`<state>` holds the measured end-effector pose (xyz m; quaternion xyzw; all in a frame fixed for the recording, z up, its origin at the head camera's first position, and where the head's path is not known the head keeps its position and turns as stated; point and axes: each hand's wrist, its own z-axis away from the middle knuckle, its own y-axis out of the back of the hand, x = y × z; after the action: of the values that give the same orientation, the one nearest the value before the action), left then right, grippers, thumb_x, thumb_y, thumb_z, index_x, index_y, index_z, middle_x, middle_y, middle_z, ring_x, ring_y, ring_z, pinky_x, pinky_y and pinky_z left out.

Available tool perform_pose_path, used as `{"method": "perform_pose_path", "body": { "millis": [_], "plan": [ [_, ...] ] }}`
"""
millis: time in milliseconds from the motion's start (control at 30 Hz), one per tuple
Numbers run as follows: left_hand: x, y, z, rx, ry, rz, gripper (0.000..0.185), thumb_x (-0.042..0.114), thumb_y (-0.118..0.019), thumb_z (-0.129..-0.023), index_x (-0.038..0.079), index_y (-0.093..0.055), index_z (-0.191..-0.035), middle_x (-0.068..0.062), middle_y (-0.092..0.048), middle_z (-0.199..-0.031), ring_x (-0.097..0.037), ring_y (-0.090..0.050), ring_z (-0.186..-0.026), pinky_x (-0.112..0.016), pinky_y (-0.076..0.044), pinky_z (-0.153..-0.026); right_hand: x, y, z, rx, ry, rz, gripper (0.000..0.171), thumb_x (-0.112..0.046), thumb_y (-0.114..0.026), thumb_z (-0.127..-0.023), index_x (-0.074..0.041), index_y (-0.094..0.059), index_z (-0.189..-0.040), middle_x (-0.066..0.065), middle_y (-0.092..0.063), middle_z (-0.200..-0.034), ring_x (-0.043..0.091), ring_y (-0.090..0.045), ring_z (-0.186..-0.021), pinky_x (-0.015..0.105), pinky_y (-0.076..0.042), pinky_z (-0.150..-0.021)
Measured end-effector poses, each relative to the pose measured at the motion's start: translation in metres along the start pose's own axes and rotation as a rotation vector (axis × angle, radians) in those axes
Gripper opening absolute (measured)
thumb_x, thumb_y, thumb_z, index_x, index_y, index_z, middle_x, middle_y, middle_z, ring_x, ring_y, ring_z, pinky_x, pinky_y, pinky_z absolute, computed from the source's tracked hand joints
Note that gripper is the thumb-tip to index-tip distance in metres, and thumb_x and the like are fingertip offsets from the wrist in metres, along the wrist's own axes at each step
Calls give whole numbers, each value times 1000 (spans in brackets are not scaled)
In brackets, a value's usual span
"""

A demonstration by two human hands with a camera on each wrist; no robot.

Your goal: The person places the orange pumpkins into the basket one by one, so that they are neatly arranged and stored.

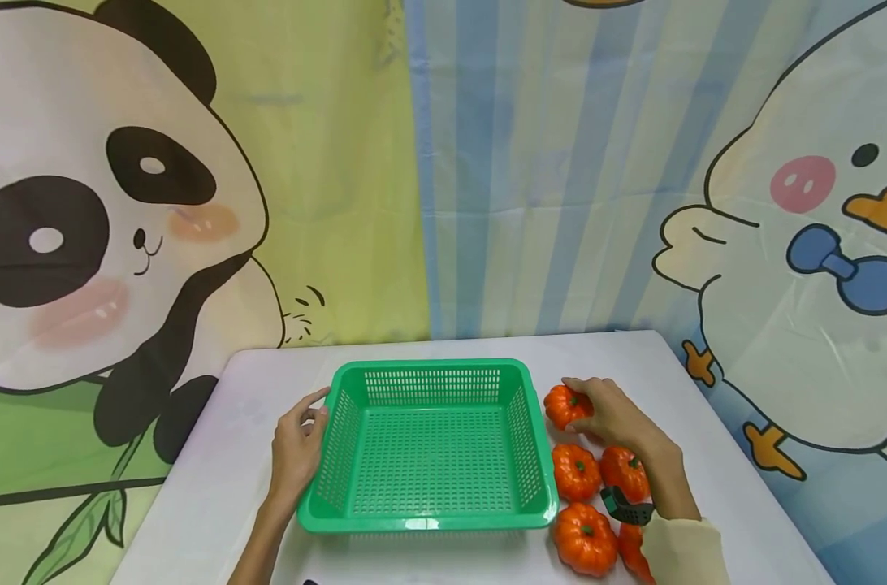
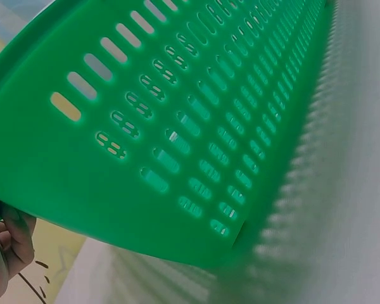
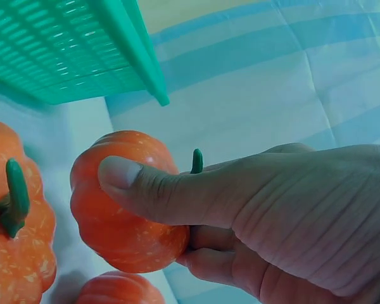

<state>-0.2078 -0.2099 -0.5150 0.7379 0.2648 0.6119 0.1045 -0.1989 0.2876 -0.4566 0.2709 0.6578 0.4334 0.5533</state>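
Observation:
A green slotted plastic basket (image 1: pixel 429 445) stands empty in the middle of the white table. My left hand (image 1: pixel 297 443) rests against its left rim (image 2: pixel 25 183), fingers loosely curled at the wall. My right hand (image 1: pixel 612 414) grips the farthest small orange pumpkin (image 1: pixel 564 405), thumb across its top and fingers under it (image 3: pixel 123 209). Several more orange pumpkins with green stems lie to the right of the basket: one (image 1: pixel 575 471), another (image 1: pixel 623 473) and a nearer one (image 1: pixel 584 538).
The white table (image 1: pixel 217 487) ends close to the cartoon backdrop (image 1: pixel 487 162) behind. A black wrist strap (image 1: pixel 626 508) sits on my right forearm. One pumpkin (image 3: pixel 12 228) lies right beside the gripped one.

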Motion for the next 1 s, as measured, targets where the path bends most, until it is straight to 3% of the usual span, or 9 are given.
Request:
{"method": "perform_pose_path", "body": {
  "millis": [433,1000],
  "plan": [
    [-2,-1,-1,12,-12,-8,37,16,-58,-114,13,-67,-149,-23,-79,-105,-8,-68,-57,-28,-47,-50,-12,12,6,1,8,20,69,-8,-91,-87,6,-62,-148,22,-72,-138,41,-67,-125,65,-52,-110],
    [-1,-1,-1,8,-1,-8,37,17,-59,-113,10,-67,-150,-24,-79,-104,-8,-71,-61,-28,-50,-53,-28,25,17,12,-4,27,73,-14,-94,-85,6,-63,-148,16,-76,-130,35,-65,-115,65,-53,-107]
  ]
}}
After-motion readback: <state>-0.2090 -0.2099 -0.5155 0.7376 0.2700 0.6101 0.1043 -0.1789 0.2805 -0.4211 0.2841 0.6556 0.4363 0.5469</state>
